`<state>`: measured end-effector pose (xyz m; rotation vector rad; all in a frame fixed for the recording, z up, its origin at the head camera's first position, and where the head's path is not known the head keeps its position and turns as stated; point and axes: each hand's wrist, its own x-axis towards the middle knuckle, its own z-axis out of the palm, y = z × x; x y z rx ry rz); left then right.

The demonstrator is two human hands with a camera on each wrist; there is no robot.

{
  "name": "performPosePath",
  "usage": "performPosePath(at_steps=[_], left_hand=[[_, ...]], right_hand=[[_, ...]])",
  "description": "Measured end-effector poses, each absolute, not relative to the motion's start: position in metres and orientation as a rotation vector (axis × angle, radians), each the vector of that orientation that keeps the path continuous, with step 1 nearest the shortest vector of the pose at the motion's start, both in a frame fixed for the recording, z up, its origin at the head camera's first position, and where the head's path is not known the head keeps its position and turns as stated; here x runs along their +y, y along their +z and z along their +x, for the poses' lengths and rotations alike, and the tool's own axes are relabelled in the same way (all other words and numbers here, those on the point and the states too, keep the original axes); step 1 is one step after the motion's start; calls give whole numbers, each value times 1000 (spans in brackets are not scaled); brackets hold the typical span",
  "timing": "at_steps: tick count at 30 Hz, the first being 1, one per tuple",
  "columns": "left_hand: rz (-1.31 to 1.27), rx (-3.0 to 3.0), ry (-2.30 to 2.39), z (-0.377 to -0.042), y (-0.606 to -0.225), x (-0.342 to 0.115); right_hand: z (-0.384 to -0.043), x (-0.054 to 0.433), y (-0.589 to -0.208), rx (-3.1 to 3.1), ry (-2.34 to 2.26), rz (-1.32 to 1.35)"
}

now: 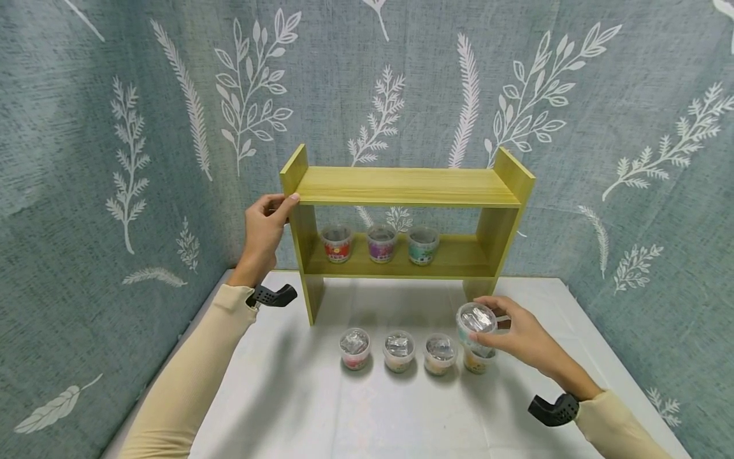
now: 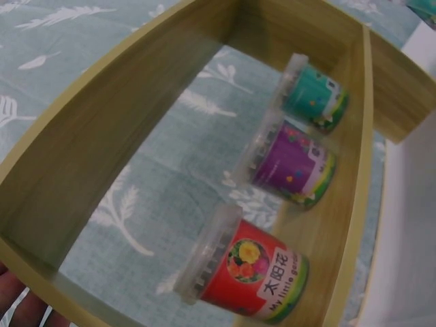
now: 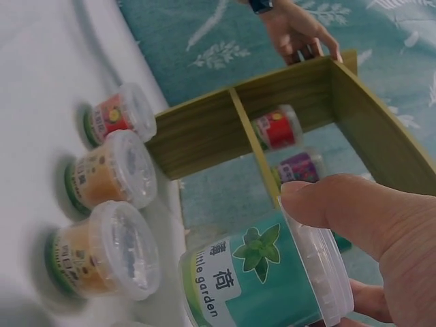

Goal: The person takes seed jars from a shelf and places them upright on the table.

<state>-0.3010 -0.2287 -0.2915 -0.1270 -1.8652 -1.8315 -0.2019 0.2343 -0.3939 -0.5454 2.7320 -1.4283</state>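
Observation:
My right hand (image 1: pixel 518 331) grips a clear-lidded plastic cup (image 3: pixel 259 272) with a teal label showing a green leaf, holding it by the lid rim above the table. In the head view this cup overlaps an orange-labelled cup (image 1: pixel 477 361) standing below it. My left hand (image 1: pixel 265 233) holds the upper left side of a yellow-green wooden shelf (image 1: pixel 401 185), thumb at the top board's corner. On the middle board stand a red cup (image 2: pixel 255 272), a purple cup (image 2: pixel 296 163) and a teal cup (image 2: pixel 317 99), side by side.
In front of the shelf, a red-labelled cup (image 1: pixel 355 349) and two orange-labelled cups, one (image 1: pixel 398 352) beside the other (image 1: pixel 440 354), line up on the white table (image 1: pixel 275 408). Leaf-patterned blue-green cloth (image 1: pixel 424 95) hangs behind and at both sides.

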Motion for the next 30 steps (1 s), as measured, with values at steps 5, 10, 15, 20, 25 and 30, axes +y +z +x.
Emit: performPosePath(at_steps=[5, 10, 15, 20, 25, 30], left_hand=[[-128, -1874, -1826, -301, -291, -228], [-142, -1876, -1820, -299, -292, -228], [-159, -1866, -1812, -297, -291, -228], [-155, -1861, -1820, -297, -291, -228], [-152, -1862, -1822, -298, -291, -228], [-145, -1874, -1818, -299, -291, -228]], right_hand=[[-198, 233, -400, 2724, -1441, -525], [-195, 234, -406, 2683, -1474, -501], [-193, 234, -413, 2670, -1476, -526], [-191, 234, -419, 2674, -1466, -556], [-188, 234, -424, 2649, -1477, -558], [-184, 233, -429, 2639, -1490, -571]])
